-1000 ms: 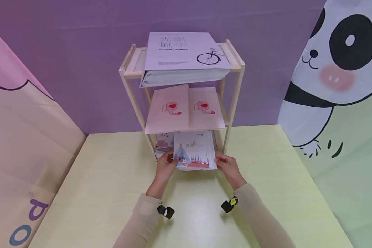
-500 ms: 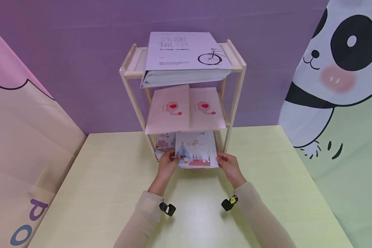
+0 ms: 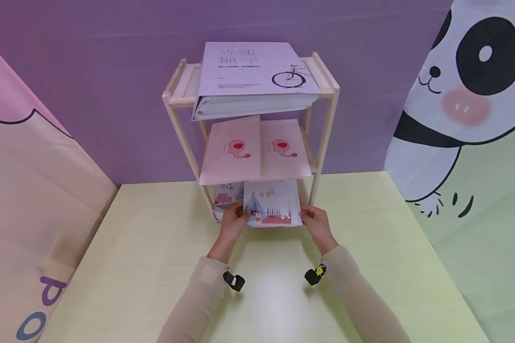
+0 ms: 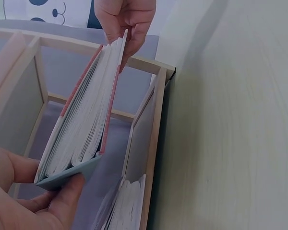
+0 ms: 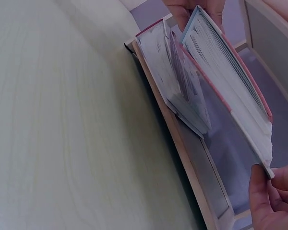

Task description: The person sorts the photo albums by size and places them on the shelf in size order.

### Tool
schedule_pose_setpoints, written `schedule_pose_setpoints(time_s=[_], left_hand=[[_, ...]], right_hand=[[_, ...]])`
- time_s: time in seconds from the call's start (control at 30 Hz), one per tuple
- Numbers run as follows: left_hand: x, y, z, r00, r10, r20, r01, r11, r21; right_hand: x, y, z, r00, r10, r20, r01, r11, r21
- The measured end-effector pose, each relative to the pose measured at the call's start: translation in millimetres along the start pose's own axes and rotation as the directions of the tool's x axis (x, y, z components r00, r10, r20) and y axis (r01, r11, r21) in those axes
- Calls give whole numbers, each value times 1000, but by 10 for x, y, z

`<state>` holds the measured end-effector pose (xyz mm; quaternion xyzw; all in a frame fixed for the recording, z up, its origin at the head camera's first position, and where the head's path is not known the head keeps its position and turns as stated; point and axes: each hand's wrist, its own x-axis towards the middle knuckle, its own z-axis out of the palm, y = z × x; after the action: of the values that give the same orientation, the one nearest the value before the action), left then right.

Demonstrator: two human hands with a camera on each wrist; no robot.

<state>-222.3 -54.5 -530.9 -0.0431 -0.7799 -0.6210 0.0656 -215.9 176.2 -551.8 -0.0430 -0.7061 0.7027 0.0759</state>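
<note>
A thick photo album (image 3: pixel 271 209), its cover printed with a blue tent, sticks out from the bottom level of a wooden rack (image 3: pixel 324 138). My left hand (image 3: pixel 233 224) pinches its left front corner, thumb on the cover. At the right corner my right hand (image 3: pixel 318 225) pinches the edge between thumb and fingers. In the left wrist view the album's page edges (image 4: pixel 86 108) show between red-edged covers, held above the bottom board. Beside it a second album (image 5: pixel 158 57) lies on that board, partly under the held one in the head view.
Two pink elephant-print books (image 3: pixel 233 152) lie side by side, slightly overlapping, on the middle level. A big white book with a bicycle drawing (image 3: pixel 257 71) covers the top level. The pale tabletop (image 3: pixel 154 247) extends in front; a purple cloth (image 3: pixel 111 95) hangs behind.
Both hands have moved forward a little toward the rack with the album, so it sticks out less. It has also shifted slightly right.
</note>
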Motion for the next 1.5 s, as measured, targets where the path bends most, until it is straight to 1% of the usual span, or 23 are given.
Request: schedule_pose_setpoints(time_s=[0.23,0.33,0.5,0.63,0.83,0.97,1.1,1.23,1.37,1.5], left_hand=[[79,-21,20,997,-67,24,68,997,-34],[104,-19,25,995,-90,30,91,995,-28],[159,-31,31,995,-96,29,97,995,-19],[221,-68,27,994,-100,32,100,995,-9],[288,-98,30,995,-92,42,93,996,-14],[308,-91,37,995,-93,33,93,996,17],[344,-83,55,995,-92,26,90,994,54],[387,-61,83,994,-106,34,103,993,63],[425,-47,105,991,-127,44,126,991,42],[452,-59,114,990,-138,42,137,990,37]], right_hand=[[61,4,25,999,-35,3,35,997,-66],[84,0,37,999,-53,9,54,991,-124],[114,-19,52,997,-78,19,80,976,-202],[131,-40,64,996,-78,33,84,971,-225],[168,-47,85,995,-92,29,96,956,-276],[189,-56,97,995,-88,35,95,942,-322],[211,-73,104,997,-67,31,74,924,-375],[241,-77,114,999,-47,17,50,921,-385],[272,-66,145,1000,-28,7,29,936,-351],[309,-39,189,999,-43,7,43,928,-370]])
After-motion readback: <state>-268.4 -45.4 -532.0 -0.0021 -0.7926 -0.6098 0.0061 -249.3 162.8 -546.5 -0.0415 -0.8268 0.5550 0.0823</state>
